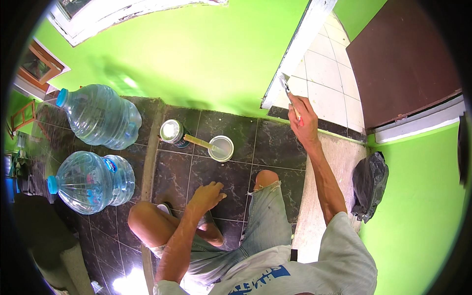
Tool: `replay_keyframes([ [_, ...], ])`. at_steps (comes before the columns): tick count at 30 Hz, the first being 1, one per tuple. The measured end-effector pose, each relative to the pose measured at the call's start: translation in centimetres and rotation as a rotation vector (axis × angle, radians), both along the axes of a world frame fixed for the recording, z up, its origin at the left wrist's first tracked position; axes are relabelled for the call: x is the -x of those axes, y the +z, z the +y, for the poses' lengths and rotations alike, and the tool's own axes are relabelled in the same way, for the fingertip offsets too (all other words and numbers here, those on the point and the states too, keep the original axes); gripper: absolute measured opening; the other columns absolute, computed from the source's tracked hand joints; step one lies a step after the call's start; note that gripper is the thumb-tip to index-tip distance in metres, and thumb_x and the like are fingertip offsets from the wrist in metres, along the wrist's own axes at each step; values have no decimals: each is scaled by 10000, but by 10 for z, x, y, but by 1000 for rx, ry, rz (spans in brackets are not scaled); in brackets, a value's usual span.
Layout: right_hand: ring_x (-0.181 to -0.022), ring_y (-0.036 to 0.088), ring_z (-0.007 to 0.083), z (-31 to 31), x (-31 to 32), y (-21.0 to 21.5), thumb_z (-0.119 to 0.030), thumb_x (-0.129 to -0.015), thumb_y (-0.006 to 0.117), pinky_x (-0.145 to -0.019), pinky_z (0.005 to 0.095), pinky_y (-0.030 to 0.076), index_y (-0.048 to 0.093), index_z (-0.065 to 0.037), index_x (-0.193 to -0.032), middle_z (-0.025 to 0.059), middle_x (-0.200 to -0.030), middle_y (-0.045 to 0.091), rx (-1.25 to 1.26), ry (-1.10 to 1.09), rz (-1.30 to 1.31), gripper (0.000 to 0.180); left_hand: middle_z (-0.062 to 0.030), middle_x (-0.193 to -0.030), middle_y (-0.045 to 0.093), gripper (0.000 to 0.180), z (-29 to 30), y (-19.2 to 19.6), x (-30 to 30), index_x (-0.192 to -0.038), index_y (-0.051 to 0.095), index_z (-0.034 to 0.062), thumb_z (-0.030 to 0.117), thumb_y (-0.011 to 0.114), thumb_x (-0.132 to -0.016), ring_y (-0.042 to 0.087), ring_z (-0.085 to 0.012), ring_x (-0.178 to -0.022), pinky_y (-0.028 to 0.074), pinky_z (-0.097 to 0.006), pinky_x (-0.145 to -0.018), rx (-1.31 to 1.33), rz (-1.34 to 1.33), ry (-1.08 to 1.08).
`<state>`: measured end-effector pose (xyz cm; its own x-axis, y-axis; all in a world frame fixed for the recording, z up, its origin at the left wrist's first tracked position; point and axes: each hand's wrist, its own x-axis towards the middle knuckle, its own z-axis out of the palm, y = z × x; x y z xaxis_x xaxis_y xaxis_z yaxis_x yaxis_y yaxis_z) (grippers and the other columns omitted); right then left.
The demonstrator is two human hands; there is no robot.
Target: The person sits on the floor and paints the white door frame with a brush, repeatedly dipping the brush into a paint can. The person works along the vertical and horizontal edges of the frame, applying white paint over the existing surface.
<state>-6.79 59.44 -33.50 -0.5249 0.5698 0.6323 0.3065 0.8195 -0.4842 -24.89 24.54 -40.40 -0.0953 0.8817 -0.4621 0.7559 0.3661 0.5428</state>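
Your right hand (302,117) is closed around the pale handle of a small paintbrush with a dark ferrule and whitish bristles (286,85). The brush points up and away from you, its bristles at the lower part of a long, white-painted door frame (304,37). Your left hand (207,196) hangs relaxed and partly open over the floor in front of you, its thumb apart from the half-bent fingers, with the forearm passing beside your left knee.

Ahead of the left hand, a small, round, white-rimmed paint pot (232,148) stands on the dark, marbled floor tiles (280,142). A second brush, with a flat yellowish handle (197,141), lies across its rim, bristle end over the pot. Just left of the pot is a round tin with a pale rim and dark side (184,141); its top shows bright white, and the handle reaches to its edge.

Farther left are two large, clear bluish plastic bottles (101,118) with blue caps, side by side. The bright green wall (206,59) rises ahead, meeting the frame. Beyond the frame lie white floor tiles (322,69) and a dark brown door panel (405,59). A crumpled black plastic bag (369,187) sits by the green wall on your right.
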Motion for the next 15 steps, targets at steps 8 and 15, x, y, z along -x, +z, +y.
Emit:
replay_keyframes([
  [8, -1050, 726, 314, 13, 1, 70, 85, -908, 677, -858, 379, 601, 684, -39, -1348, 186, -1218, 692, -231, -2, 174, 457, -186, -1191, 678, 377, 1, -1, -1, -1273, 614, 63, 326, 669, -1009, 679, -444, -1054, 524, -559, -911, -42, 18, -31],
  [15, -1099, 714, 297, 9, -9, 7, 74, -949, 664, -897, 373, 598, 664, -27, -1378, 180, -1267, 666, -144, -18, -3, 441, -190, -1190, 680, 386, 2, -2, 0, -1277, 617, 67, 333, 673, -1003, 683, -443, -1052, 523, -562, -915, -14, 17, -24],
])
